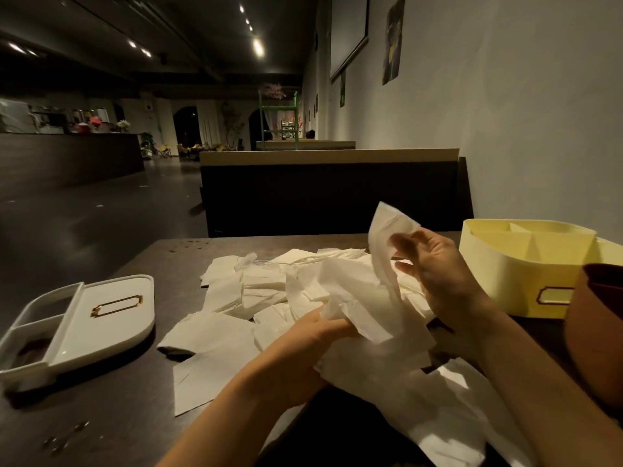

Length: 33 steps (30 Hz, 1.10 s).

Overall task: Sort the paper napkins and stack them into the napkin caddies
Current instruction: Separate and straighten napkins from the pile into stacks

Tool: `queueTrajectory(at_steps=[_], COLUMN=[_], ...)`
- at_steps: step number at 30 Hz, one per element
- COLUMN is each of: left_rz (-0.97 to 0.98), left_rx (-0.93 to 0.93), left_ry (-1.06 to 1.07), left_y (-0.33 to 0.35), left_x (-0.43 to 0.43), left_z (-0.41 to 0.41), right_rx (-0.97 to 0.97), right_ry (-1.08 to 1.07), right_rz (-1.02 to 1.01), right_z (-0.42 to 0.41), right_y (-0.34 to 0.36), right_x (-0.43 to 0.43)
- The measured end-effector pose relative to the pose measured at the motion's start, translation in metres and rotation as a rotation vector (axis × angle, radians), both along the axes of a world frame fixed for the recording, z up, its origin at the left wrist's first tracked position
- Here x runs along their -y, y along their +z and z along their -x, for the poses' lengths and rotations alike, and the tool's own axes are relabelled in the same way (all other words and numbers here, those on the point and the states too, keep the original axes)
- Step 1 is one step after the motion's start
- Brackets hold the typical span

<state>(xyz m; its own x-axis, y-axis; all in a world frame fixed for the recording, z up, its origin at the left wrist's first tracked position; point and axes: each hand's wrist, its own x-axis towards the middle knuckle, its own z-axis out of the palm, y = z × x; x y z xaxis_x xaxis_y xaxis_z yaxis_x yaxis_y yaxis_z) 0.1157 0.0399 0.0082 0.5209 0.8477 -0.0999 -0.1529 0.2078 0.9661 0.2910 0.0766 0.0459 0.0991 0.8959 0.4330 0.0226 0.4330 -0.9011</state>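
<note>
Barely started, by the look of it. Big loose pile of napkins [269, 291] spread over the middle of the dark table [111, 409], some flat, some crumpled, a few hanging off the near edge toward the person. Right hand [435, 267] is up above the pile w/ thumb and fingers pinched on one napkin [387, 237], which droops down into the heap. Left hand [303, 335] is low, fingers closed round a bunched wad of tissue [350, 315] at the front of the pile. Yellow caddy [505, 281], far right, has dividers and every compartment I can see is bare; can't see its near-right corner, a brown container [596, 332] blocks it. White caddy [84, 325] on the left: nothing stacked in it either, open part looks dark and bare. So approx. all sorting and stacking is left, I'd say.
</note>
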Motion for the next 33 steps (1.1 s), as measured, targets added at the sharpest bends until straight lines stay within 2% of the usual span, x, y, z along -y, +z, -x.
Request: queueTrajectory(at_steps=[11, 18, 21, 28, 31, 33], left_rz=[0.111, 0.221, 0.249, 0.231, 0.222, 0.219], left_rx=[-0.011, 0.134, 0.209, 0.205, 0.211, 0.245], left_ry=[0.024, 0.045, 0.056, 0.066, 0.055, 0.024], left_y=[0.009, 0.008, 0.006, 0.002, 0.001, 0.001], left_x=[0.007, 0.006, 0.003, 0.001, 0.002, 0.003], left_z=[0.000, 0.002, 0.002, 0.000, -0.002, -0.004], right_rx=[-0.372, -0.505, -0.557, -0.499, -0.327, -0.114], right_ry=[0.102, 0.243, 0.371, 0.516, 0.649, 0.433], right_rz=[0.138, 0.191, 0.178, 0.231, 0.286, 0.416], right_z=[-0.009, -0.015, -0.017, -0.011, -0.007, -0.003], right_y=[0.012, 0.020, 0.021, 0.024, 0.025, 0.019], right_x=[0.007, 0.014, 0.014, 0.024, 0.029, 0.027])
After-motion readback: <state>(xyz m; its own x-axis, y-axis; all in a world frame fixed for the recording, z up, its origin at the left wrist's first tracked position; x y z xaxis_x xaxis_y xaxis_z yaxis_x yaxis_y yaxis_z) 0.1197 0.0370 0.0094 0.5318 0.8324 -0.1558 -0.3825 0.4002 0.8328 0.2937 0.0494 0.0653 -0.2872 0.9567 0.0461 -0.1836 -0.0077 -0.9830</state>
